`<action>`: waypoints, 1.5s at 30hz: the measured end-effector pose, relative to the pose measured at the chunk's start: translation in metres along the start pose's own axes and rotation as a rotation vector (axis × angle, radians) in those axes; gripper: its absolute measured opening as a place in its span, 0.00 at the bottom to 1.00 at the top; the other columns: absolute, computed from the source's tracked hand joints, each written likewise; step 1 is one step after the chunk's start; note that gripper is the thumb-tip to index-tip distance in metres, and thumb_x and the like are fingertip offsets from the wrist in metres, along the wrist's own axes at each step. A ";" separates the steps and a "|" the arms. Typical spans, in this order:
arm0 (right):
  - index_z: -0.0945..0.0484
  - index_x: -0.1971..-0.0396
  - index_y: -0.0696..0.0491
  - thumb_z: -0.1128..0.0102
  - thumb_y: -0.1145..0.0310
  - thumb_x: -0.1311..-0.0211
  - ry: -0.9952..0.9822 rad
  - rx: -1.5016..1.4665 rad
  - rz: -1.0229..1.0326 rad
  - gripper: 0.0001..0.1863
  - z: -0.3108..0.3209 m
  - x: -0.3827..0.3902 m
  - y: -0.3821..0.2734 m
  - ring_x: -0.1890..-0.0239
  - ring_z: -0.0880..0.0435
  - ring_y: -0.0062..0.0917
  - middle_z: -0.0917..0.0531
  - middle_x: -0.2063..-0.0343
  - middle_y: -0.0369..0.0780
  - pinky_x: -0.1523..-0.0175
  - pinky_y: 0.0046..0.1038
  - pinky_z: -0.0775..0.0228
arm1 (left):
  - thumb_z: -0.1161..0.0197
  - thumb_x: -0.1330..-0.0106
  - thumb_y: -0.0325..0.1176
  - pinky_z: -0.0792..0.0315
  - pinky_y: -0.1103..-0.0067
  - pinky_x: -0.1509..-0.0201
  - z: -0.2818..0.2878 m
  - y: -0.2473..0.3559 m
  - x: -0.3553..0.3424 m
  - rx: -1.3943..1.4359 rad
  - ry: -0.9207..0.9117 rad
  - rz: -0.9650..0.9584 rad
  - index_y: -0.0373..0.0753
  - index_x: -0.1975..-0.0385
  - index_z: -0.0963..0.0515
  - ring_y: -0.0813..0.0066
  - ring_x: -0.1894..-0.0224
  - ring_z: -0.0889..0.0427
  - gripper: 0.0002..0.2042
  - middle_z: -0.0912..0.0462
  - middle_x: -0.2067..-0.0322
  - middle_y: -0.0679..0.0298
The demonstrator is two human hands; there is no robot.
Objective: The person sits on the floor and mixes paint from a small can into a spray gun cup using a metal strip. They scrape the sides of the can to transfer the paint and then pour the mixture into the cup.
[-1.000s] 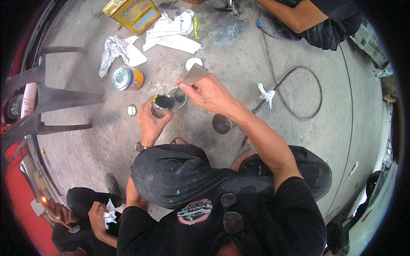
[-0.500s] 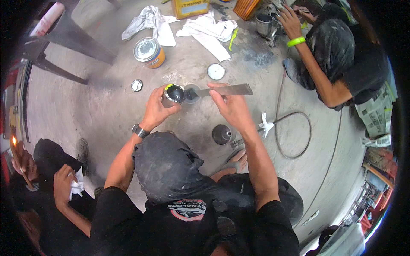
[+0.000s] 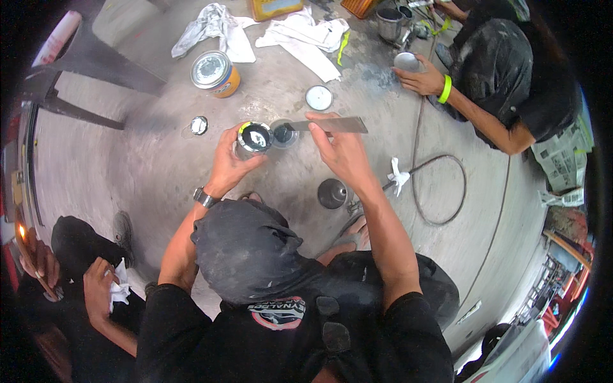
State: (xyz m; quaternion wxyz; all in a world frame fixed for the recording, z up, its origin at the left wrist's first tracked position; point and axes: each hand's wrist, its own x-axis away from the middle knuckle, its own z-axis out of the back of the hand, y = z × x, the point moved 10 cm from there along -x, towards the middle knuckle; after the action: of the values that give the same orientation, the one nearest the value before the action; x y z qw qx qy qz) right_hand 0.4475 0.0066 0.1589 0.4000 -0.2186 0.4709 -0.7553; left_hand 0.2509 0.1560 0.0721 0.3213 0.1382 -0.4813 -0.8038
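Since half a second ago the view has shifted slightly, so the two hands and the small can sit a little higher and nearer the middle, and the flat metal strip has swung to lie almost level. Seen from above, a person in a black hood and black shirt crouches over a grey concrete floor. The left hand, with a watch at the wrist, is wrapped around a small open can holding dark paint, tilted slightly toward the right. The right hand pinches a flat metal strip between thumb and fingers; the strip's left end is dark with paint and reaches to a small clear cup just beside the can. Whether the strip touches the cup cannot be told. A round white lid lies just beyond the hands, and a smaller lid lies to the left. A larger orange tin with a silver top stands farther off, near crumpled white rags. A dark metal funnel rests below the right forearm, beside a black hose looping across the floor. At upper right another person, wearing a yellow-green wristband, holds a round metal part.
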 end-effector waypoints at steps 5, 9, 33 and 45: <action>0.14 0.56 0.58 0.42 0.66 0.31 -0.046 0.024 -0.003 0.14 0.002 -0.002 -0.009 0.65 0.15 0.45 0.14 0.61 0.51 0.58 0.40 0.24 | 0.21 0.56 0.39 0.32 0.63 0.39 0.004 0.021 -0.003 -0.282 0.013 -0.106 0.42 0.38 0.26 0.57 0.45 0.24 0.39 0.22 0.50 0.56; 0.14 0.58 0.58 0.43 0.66 0.32 -0.004 0.015 0.088 0.14 0.006 -0.001 -0.012 0.63 0.16 0.49 0.15 0.64 0.51 0.57 0.43 0.24 | 0.22 0.55 0.40 0.40 0.60 0.39 -0.002 0.041 -0.002 -0.492 0.022 -0.098 0.47 0.38 0.25 0.58 0.43 0.27 0.38 0.24 0.49 0.59; 0.18 0.67 0.60 0.45 0.62 0.30 0.041 -0.008 0.215 0.16 0.005 0.007 0.000 0.63 0.17 0.51 0.19 0.70 0.53 0.56 0.46 0.25 | 0.19 0.59 0.37 0.41 0.58 0.41 -0.034 0.097 -0.016 -0.935 -0.090 -0.233 0.52 0.37 0.25 0.58 0.42 0.30 0.41 0.26 0.46 0.62; 0.15 0.60 0.59 0.44 0.64 0.30 0.023 0.010 0.217 0.14 0.008 0.007 -0.003 0.61 0.16 0.50 0.15 0.63 0.52 0.55 0.44 0.24 | 0.21 0.58 0.35 0.40 0.55 0.40 -0.031 0.095 -0.018 -0.903 -0.062 -0.246 0.50 0.36 0.25 0.56 0.42 0.31 0.40 0.27 0.47 0.61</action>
State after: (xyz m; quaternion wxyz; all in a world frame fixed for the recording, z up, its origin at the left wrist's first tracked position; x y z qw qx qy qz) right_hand 0.4480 -0.0033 0.1649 0.4750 -0.1556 0.4928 -0.7123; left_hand 0.3175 0.1156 0.1370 0.2373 0.0164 -0.0725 -0.9686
